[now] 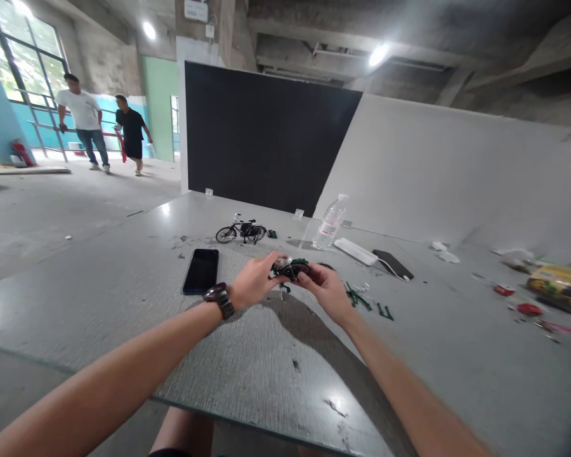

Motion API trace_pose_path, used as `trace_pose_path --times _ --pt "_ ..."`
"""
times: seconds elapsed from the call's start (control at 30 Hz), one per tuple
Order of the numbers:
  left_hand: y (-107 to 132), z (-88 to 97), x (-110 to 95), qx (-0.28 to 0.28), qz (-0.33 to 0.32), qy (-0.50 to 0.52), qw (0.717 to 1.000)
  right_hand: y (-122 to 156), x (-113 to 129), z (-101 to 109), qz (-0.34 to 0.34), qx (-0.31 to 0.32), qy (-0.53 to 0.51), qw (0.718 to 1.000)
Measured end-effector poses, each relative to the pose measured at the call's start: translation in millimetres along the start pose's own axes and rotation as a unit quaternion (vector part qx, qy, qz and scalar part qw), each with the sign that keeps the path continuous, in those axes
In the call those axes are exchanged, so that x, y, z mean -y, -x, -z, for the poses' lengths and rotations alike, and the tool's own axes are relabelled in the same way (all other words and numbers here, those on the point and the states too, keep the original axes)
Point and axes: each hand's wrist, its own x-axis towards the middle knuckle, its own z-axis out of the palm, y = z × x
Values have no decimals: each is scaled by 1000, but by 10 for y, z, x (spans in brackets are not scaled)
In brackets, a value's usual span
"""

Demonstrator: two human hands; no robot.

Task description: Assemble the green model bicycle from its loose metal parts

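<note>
A small dark green model bicycle (pixel 291 269) is held between both my hands, just above the table. My left hand (pixel 258 278), with a dark watch on its wrist, pinches one end of it. My right hand (pixel 330 292) grips the wheel end between thumb and fingers. Part of the model is covered by my fingers. Behind my right hand a loose wheel (pixel 327 266) partly shows. To the right lie green plastic parts (pixel 358 298) and a small green piece (pixel 385 311). Farther back stands a black model bicycle (pixel 242 230), with small dark green pieces (pixel 272 234) beside it.
On the grey table (pixel 209 355) are a phone (pixel 201 271), a water bottle (pixel 330 222), and a white power bank (pixel 356 251) cabled to a dark phone (pixel 394 264). A yellow package (pixel 559 285) and red bits lie far right. A black panel (pixel 271 139) borders the back. Two people walk at left.
</note>
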Motion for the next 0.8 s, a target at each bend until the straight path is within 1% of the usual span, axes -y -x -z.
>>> trace_pose_path --times 0.1,0.2,0.3,0.4,0.5,0.53,0.6,0.7,0.77,0.8 --pt "-11 -41 0 -36 53 102 993 -1 -2 -42 -20 -34 -35 999" --pt "-24 -89 -13 -29 90 202 975 8 6 -78 -40 -54 -66 996" --pt "-23 -131 -38 -25 143 284 948 20 20 -96 -49 -73 -61 994" --pt "-12 -146 -71 -21 169 341 924 23 27 -93 -51 -89 -36 994" --pt "-3 -141 -99 -19 178 364 914 26 43 -80 -50 -96 -5 994" --pt "-1 -138 -104 -24 180 362 914 31 56 -78 -35 -105 18 994" --pt "3 -138 -106 -35 180 349 919 49 95 -79 28 -133 98 986" --pt "9 -151 -98 -43 170 330 928 83 170 -104 143 -170 231 947" --pt "15 -167 -92 -42 167 325 930 98 213 -131 187 -180 282 924" --pt "18 -176 -90 -41 170 326 929 101 229 -142 199 -182 293 917"
